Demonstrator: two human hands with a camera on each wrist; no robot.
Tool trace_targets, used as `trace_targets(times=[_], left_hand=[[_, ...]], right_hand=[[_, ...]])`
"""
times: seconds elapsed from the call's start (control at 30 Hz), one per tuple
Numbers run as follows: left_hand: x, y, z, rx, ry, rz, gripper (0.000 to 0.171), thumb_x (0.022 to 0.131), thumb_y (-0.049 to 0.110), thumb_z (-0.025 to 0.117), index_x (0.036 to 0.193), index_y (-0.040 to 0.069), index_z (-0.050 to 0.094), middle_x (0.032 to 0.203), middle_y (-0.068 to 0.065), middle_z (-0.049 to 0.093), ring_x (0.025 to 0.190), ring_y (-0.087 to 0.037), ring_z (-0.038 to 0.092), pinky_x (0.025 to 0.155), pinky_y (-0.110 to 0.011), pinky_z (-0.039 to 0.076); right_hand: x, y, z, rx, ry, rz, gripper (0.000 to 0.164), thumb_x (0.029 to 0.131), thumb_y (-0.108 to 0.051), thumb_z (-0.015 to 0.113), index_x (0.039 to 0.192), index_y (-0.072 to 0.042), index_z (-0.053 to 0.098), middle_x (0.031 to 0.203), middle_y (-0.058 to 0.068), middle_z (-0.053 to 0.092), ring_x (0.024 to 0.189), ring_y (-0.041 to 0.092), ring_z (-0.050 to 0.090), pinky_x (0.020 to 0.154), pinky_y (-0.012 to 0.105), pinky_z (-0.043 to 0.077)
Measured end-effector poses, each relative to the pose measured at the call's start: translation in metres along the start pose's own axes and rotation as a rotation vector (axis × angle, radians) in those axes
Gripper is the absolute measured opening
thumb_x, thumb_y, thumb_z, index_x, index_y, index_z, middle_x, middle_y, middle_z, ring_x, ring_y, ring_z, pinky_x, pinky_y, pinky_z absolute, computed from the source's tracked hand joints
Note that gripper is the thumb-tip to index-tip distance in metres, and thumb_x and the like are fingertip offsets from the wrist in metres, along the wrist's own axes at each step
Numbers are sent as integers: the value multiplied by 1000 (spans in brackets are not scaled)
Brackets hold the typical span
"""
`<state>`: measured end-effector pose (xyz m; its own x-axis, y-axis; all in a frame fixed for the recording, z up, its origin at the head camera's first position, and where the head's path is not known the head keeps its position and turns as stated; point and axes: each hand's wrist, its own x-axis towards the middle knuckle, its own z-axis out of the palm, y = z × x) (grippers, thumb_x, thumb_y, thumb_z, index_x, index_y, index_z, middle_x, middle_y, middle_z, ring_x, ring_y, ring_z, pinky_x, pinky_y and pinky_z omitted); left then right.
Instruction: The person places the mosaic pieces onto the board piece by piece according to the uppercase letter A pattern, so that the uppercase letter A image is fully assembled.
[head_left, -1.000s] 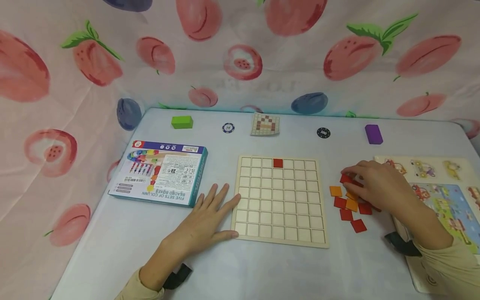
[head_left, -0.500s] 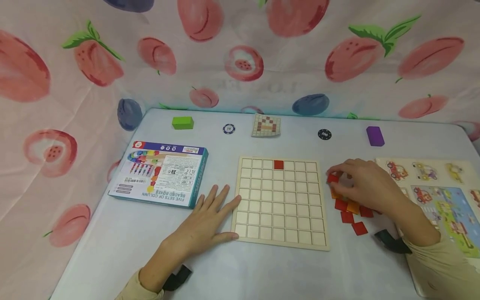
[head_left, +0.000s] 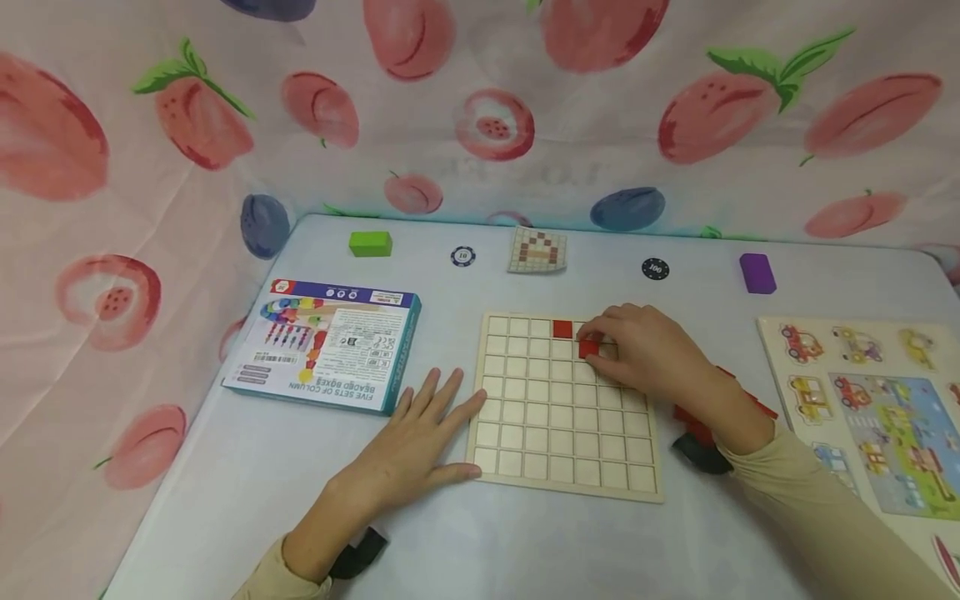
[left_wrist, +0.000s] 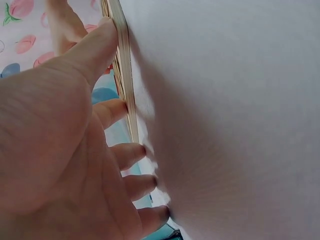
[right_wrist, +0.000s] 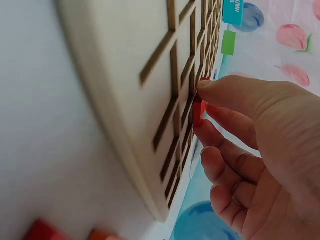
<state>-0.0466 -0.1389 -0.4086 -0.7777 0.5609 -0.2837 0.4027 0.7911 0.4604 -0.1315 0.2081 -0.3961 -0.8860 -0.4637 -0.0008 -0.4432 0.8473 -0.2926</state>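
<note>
A wooden grid board (head_left: pixel 536 417) lies flat on the table, with one red square tile (head_left: pixel 562 329) in its far row. Over the board's far right part, my right hand (head_left: pixel 648 350) pinches a second red tile (head_left: pixel 588 349) between thumb and fingers. The right wrist view shows this held tile (right_wrist: pixel 198 111) at the grid's surface; whether it sits in a cell I cannot tell. My left hand (head_left: pixel 412 446) lies spread on the table, thumb and index fingertip touching the board's left edge. Loose red tiles (head_left: pixel 757 406) are partly hidden under my right forearm.
A pattern card (head_left: pixel 537 250) lies behind the board, between two round chips (head_left: pixel 462 256). Farther out are a green block (head_left: pixel 371 244) and a purple block (head_left: pixel 757 273). A boxed set (head_left: pixel 322 346) is at left, a picture puzzle board (head_left: pixel 885 417) at right.
My right hand has taken a red tile from the loose pile and carried it left onto the grid board. The left hand stays in place at the board's edge.
</note>
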Motion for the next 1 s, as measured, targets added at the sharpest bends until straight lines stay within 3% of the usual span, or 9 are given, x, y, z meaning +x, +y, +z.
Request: trace_targets(times=[0.2,0.47,0.57,0.67,0.77,1.0], left_hand=[[3,3,1,-2,-11,7,86,99,55,69,170,27,30,182,-11,9,169,-42,0,132,-72,12],[3,5,3,27,-17,7,87,99,57,68,170,26,28,182,-11,8,169,-42,0,133,-71,12],[2,5,3,24,-12,3,86,99,56,69,170,25,31,182,-13,11,169,-44,2,132,-72,13],[0,4,4,26,-12,-5,87,98,56,70,169,24,32,182,-13,11,169,-44,2,131,-73,13],[-2,4,3,36,-6,-9,88,98,57,70,170,24,31,182,-13,10,169,-44,2,132,-73,13],[-1,3,0,35,0,1,86,100,56,68,170,24,29,182,-13,10,168,-45,3,131,-73,14]], right_hand=[[-3,-3,-1,34,-9,28,11,90,-21,84,101,-20,84,105,0,79,98,24,68,92,47,58],[-12,-3,-1,3,1,40,14,91,-21,83,105,-20,86,106,-1,80,101,24,70,87,45,60],[-22,7,-5,25,-11,79,17,93,-24,81,109,-21,84,108,0,79,101,23,68,88,46,59],[-42,24,-13,53,-22,176,21,95,-28,79,115,-23,81,110,0,77,101,22,66,87,45,58],[-64,44,-21,42,-27,264,22,95,-29,79,117,-24,79,105,-1,75,96,20,65,80,39,56],[-96,75,-30,0,-79,352,29,90,-37,84,113,-20,78,97,0,74,86,17,64,65,28,47]])
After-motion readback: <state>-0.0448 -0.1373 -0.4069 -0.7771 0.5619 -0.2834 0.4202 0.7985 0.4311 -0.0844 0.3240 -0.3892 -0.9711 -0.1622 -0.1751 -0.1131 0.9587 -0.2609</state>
